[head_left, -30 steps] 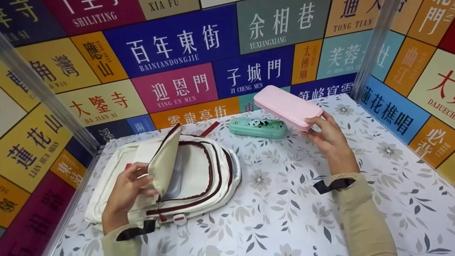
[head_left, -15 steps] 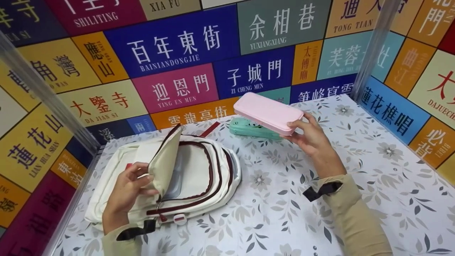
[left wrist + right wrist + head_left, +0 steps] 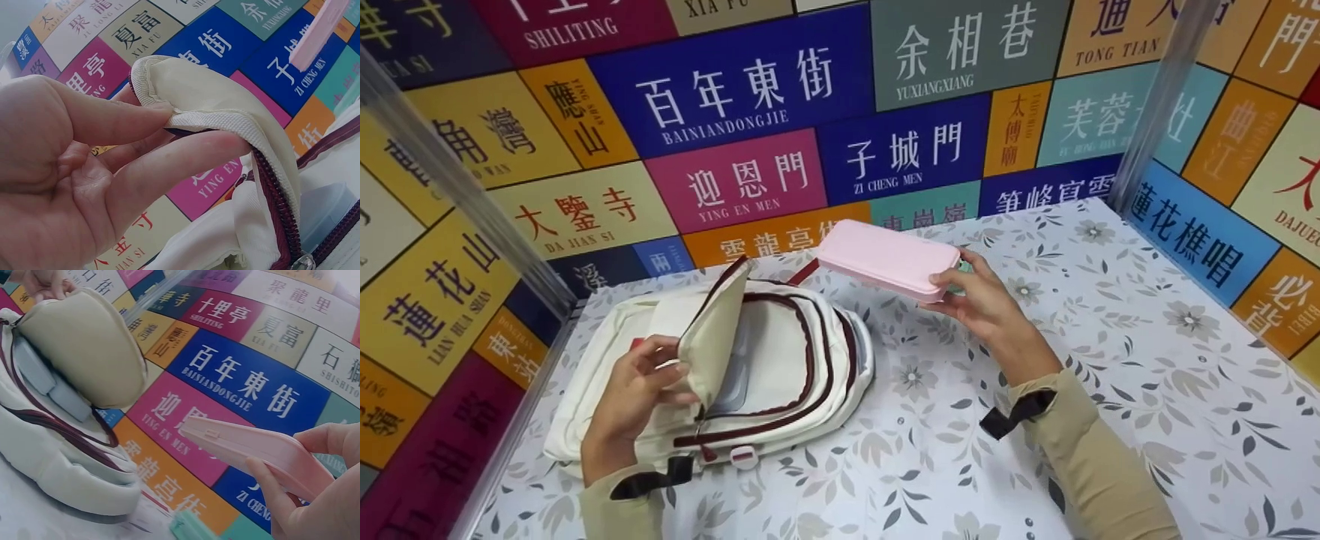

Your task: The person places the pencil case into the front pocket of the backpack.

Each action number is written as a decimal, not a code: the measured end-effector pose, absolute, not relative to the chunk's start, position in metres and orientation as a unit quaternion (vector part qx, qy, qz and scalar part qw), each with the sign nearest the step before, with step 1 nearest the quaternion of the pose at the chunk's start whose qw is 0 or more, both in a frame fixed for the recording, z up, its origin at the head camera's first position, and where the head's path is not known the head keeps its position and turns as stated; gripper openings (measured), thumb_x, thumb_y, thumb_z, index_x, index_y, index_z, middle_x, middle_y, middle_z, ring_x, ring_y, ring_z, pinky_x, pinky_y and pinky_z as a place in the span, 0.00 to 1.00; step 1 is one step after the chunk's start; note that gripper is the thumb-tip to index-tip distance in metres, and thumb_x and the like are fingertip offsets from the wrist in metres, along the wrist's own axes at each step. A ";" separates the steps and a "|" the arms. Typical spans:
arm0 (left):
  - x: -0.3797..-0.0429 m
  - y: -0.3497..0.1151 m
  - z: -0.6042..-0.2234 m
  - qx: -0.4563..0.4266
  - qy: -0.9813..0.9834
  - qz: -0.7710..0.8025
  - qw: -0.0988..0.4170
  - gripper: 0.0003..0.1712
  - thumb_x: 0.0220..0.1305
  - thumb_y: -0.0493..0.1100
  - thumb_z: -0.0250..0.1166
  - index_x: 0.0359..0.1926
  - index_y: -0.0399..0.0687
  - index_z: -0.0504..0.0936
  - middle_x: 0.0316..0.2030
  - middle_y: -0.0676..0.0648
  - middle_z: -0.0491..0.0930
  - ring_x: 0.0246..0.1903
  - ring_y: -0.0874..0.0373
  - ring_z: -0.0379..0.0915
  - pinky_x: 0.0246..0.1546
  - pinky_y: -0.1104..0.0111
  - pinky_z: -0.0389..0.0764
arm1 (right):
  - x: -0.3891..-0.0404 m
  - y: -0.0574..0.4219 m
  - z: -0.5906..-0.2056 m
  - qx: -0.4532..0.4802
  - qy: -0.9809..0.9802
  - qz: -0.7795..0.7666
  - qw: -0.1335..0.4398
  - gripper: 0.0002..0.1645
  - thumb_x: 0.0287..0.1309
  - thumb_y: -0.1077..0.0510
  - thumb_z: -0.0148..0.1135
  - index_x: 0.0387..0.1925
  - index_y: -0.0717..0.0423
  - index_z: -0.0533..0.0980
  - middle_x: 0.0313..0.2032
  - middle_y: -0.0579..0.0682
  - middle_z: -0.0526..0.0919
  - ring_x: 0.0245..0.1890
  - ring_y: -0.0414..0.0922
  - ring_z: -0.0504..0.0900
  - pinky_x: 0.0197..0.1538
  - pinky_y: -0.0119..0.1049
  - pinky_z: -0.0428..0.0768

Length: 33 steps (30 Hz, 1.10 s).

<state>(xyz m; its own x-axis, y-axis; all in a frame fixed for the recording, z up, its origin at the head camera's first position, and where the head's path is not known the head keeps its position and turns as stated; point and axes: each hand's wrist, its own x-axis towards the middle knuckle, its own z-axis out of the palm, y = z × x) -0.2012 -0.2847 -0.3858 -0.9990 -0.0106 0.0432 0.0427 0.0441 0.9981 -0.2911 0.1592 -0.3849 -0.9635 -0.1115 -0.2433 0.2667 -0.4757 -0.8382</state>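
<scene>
My right hand (image 3: 988, 311) grips a pink pencil case (image 3: 885, 257) by its right end, thumb on top, and holds it up over the back of the table. My left hand (image 3: 636, 394) pinches the edge of the front pocket flap (image 3: 720, 341) of a white backpack (image 3: 622, 322) and keeps it lifted. The left wrist view shows thumb and fingers at the flap's zipper edge (image 3: 208, 121). Inside the unzipped pocket lie pale grey-blue flat objects (image 3: 67, 402), partly covered by the flap. Most of a green pencil case (image 3: 194, 526) is hidden behind the pink one in the head view.
The backpack lies on its back on a table with a floral cloth (image 3: 915, 450). A dark red strap (image 3: 802, 271) sticks out behind it. Sign-covered walls (image 3: 735, 97) stand close behind and at both sides, with clear corner posts (image 3: 1155, 105).
My right hand has moved left with the pink pencil case, from right of the green case to in front of it, toward the backpack. The left hand keeps its hold on the flap.
</scene>
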 end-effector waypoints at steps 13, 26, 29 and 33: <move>-0.201 -0.287 -0.385 -0.010 -0.725 -0.688 0.021 0.15 0.62 0.22 0.58 0.44 0.44 0.77 0.38 0.49 0.80 0.32 0.53 0.80 0.25 0.58 0.90 | -0.293 0.116 -0.393 0.061 0.548 -0.824 0.131 0.48 0.57 0.71 0.59 0.74 0.45 0.54 0.58 0.61 0.66 0.40 0.50 0.83 0.40 0.38 0.91; -0.196 -0.289 -0.380 -0.015 -0.723 -0.689 0.049 0.15 0.62 0.21 0.57 0.45 0.39 0.78 0.36 0.49 0.83 0.34 0.54 0.82 0.25 0.59 0.90 | -0.278 0.073 -0.415 0.026 0.553 -0.807 0.206 0.45 0.53 0.70 0.58 0.73 0.51 0.59 0.57 0.63 0.69 0.39 0.53 0.83 0.35 0.39 0.91; -0.195 -0.288 -0.379 -0.014 -0.723 -0.689 0.052 0.15 0.62 0.20 0.57 0.45 0.39 0.78 0.36 0.49 0.82 0.35 0.55 0.81 0.25 0.59 0.90 | -0.277 0.067 -0.420 0.024 0.554 -0.802 0.222 0.46 0.53 0.70 0.59 0.74 0.52 0.59 0.59 0.64 0.69 0.40 0.54 0.83 0.36 0.40 0.91; -0.196 -0.287 -0.377 -0.014 -0.724 -0.688 0.054 0.15 0.62 0.21 0.58 0.45 0.40 0.78 0.36 0.50 0.82 0.36 0.56 0.81 0.25 0.60 0.90 | -0.278 0.061 -0.424 0.019 0.558 -0.792 0.245 0.46 0.54 0.69 0.58 0.75 0.51 0.57 0.62 0.64 0.68 0.41 0.53 0.83 0.36 0.40 0.91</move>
<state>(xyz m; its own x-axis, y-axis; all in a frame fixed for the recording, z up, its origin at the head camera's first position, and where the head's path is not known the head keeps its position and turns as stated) -0.1957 -0.2872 -0.3770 -0.9938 -0.0530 0.0976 0.0948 0.0529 0.9941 -0.2781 0.0615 -0.4236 -0.8790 -0.3673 -0.3040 0.4099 -0.2564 -0.8753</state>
